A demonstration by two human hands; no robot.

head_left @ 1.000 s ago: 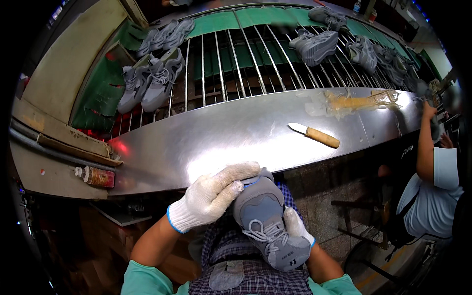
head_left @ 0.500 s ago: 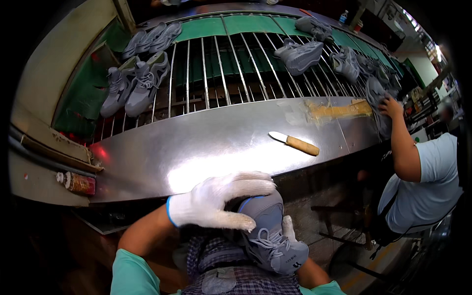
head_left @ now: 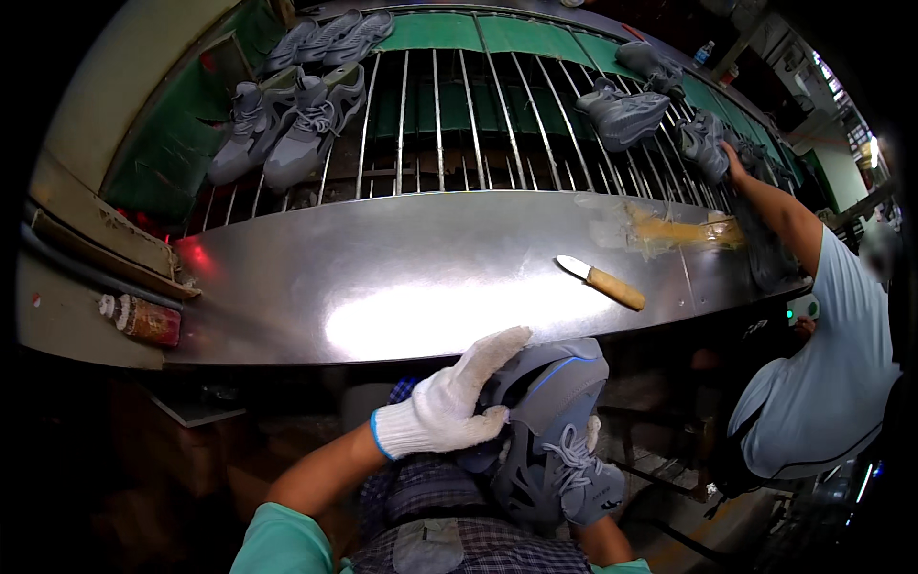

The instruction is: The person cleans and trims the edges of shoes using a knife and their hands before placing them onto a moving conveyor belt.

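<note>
A grey lace-up sneaker [head_left: 550,445] is held in front of my apron, its toe toward the lower right and its heel end up near the bench edge. My right hand [head_left: 593,432], mostly hidden behind the shoe, grips it from the far right side; a bit of white glove shows. My left hand [head_left: 445,409], in a white knit glove with a blue cuff edge, is at the shoe's left side by the collar. Its fingers stretch upward with the thumb apart. On the metal bench lies a short knife [head_left: 601,282] with a wooden handle.
The metal bench [head_left: 277,287] borders a rack of metal rods [head_left: 469,124]. Pairs of grey sneakers [head_left: 316,129] stand at its left, more [head_left: 622,115] at its right. A spray can [head_left: 142,320] lies at far left. At right, a co-worker's hand [head_left: 734,165] touches a shoe.
My left hand has come off the top of the heel to the shoe's left side. The shoe has turned, showing its side and collar. The co-worker's hand has moved to a farther shoe.
</note>
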